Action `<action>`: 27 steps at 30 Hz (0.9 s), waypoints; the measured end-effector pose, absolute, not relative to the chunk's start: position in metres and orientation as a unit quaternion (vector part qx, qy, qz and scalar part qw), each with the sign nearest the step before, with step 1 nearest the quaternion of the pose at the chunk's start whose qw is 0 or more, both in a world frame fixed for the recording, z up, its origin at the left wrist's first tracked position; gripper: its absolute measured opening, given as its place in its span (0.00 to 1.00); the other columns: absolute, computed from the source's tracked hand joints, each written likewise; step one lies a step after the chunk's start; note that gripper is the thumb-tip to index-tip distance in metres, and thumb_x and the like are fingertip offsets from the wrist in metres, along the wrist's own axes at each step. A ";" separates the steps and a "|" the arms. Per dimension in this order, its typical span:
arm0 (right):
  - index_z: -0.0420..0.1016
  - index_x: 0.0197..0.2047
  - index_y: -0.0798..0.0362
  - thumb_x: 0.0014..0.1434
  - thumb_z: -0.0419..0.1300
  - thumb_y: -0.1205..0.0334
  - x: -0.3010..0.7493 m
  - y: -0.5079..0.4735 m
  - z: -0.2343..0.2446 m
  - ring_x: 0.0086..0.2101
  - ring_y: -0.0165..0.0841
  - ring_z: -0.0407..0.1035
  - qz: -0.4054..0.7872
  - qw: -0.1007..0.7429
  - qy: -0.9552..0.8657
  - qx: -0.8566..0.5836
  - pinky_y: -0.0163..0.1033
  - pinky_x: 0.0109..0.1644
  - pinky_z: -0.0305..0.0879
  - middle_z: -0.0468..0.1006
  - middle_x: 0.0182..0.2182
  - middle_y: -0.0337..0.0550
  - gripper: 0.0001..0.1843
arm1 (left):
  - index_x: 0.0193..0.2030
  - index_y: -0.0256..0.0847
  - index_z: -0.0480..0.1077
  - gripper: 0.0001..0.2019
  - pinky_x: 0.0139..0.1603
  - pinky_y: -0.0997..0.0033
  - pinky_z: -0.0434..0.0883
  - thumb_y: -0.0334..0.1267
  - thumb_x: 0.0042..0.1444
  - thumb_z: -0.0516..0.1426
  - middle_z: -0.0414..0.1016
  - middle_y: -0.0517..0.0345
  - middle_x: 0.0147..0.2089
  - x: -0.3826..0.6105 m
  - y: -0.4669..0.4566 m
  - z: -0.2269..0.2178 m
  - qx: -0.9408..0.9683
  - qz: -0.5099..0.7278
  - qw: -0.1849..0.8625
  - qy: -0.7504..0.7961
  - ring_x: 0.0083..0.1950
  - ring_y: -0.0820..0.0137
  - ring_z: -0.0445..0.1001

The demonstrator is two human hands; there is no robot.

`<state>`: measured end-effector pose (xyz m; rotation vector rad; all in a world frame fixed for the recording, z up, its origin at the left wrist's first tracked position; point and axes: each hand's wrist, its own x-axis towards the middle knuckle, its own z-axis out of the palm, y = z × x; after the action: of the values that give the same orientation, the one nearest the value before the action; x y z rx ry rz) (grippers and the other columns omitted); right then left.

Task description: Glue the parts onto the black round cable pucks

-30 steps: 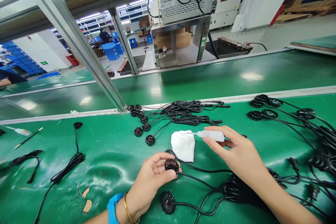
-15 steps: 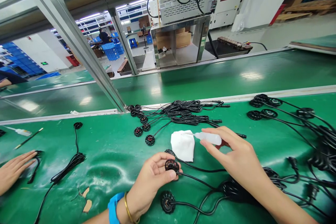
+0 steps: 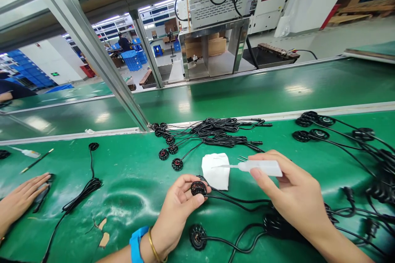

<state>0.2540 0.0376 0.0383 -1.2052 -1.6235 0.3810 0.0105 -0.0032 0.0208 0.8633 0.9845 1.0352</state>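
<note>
My left hand point(image 3: 177, 209) pinches a small round black part point(image 3: 198, 188) with a black cable trailing to the right, held just above the green belt point(image 3: 129, 181). My right hand point(image 3: 293, 193) grips a small clear squeeze bottle point(image 3: 262, 167) lying sideways, its thin needle tip pointing left over a folded white cloth point(image 3: 216, 169). The tip sits a little above and to the right of the part. A second round part point(image 3: 197, 237) on a cable lies below my left hand.
A bundle of black cabled parts point(image 3: 210, 133) lies behind the cloth, more point(image 3: 339, 139) at the right. Another person's hand point(image 3: 20, 197) rests on a cable at the left edge. A bottle and stick point(image 3: 31, 154) lie far left. A slanted metal post point(image 3: 92, 53) rises behind.
My right hand has pulled the bottle slightly right and levelled it. My left hand lifted the part a little. The other person's hand came in at the left and moved further in.
</note>
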 end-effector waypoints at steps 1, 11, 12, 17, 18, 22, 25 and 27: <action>0.75 0.39 0.48 0.62 0.61 0.59 0.253 0.035 0.041 0.30 0.35 0.71 0.150 0.525 -0.685 -0.482 0.40 0.33 0.68 0.76 0.33 0.43 0.04 | 0.49 0.38 0.67 0.14 0.58 0.61 0.68 0.34 0.59 0.64 0.77 0.47 0.50 0.011 -0.003 0.021 0.382 0.461 0.671 0.438 0.54 0.62 0.75; 0.71 0.46 0.49 0.56 0.61 0.71 0.247 0.025 0.046 0.27 0.33 0.67 0.136 0.527 -0.770 -0.333 0.40 0.29 0.66 0.75 0.31 0.42 0.14 | 0.48 0.38 0.68 0.14 0.57 0.60 0.70 0.33 0.57 0.65 0.77 0.46 0.50 0.013 -0.004 0.022 0.362 0.467 0.678 0.437 0.53 0.61 0.76; 0.71 0.46 0.49 0.56 0.61 0.71 0.246 0.025 0.046 0.28 0.33 0.67 0.139 0.523 -0.775 -0.327 0.40 0.29 0.66 0.74 0.31 0.42 0.15 | 0.48 0.38 0.68 0.14 0.57 0.60 0.70 0.34 0.57 0.65 0.77 0.46 0.50 0.013 -0.004 0.022 0.363 0.467 0.678 0.437 0.53 0.61 0.76; 0.70 0.47 0.50 0.56 0.61 0.71 0.244 0.024 0.046 0.27 0.32 0.67 0.138 0.510 -0.788 -0.316 0.38 0.29 0.66 0.74 0.30 0.42 0.15 | 0.49 0.38 0.68 0.15 0.57 0.60 0.69 0.34 0.58 0.65 0.76 0.46 0.51 0.012 -0.005 0.021 0.363 0.465 0.682 0.433 0.54 0.60 0.76; 0.70 0.47 0.50 0.56 0.61 0.71 0.244 0.023 0.046 0.27 0.32 0.67 0.137 0.506 -0.791 -0.315 0.38 0.28 0.66 0.74 0.30 0.42 0.15 | 0.49 0.38 0.68 0.15 0.57 0.60 0.70 0.33 0.58 0.65 0.76 0.46 0.51 0.012 -0.005 0.021 0.363 0.464 0.683 0.432 0.54 0.60 0.76; 0.69 0.48 0.50 0.56 0.62 0.71 0.245 0.021 0.045 0.27 0.32 0.67 0.129 0.494 -0.801 -0.313 0.38 0.28 0.67 0.75 0.30 0.42 0.16 | 0.50 0.38 0.67 0.15 0.56 0.61 0.69 0.33 0.59 0.64 0.76 0.47 0.50 0.012 -0.005 0.022 0.364 0.458 0.686 0.432 0.53 0.62 0.76; 0.68 0.49 0.50 0.55 0.62 0.70 0.244 0.021 0.046 0.27 0.32 0.67 0.114 0.484 -0.812 -0.306 0.38 0.29 0.67 0.75 0.29 0.42 0.18 | 0.49 0.38 0.67 0.15 0.57 0.60 0.69 0.34 0.58 0.65 0.76 0.48 0.50 0.012 -0.004 0.022 0.364 0.457 0.686 0.433 0.53 0.62 0.76; 0.68 0.48 0.50 0.54 0.62 0.70 0.243 0.021 0.047 0.27 0.32 0.67 0.102 0.478 -0.819 -0.301 0.37 0.28 0.67 0.74 0.28 0.42 0.18 | 0.49 0.38 0.68 0.15 0.57 0.60 0.69 0.34 0.58 0.65 0.76 0.48 0.49 0.012 -0.003 0.022 0.364 0.457 0.685 0.435 0.53 0.61 0.76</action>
<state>0.2434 0.0210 0.0466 -0.7341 -1.9991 0.2494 0.0116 -0.0035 0.0218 0.8162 0.9737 1.0238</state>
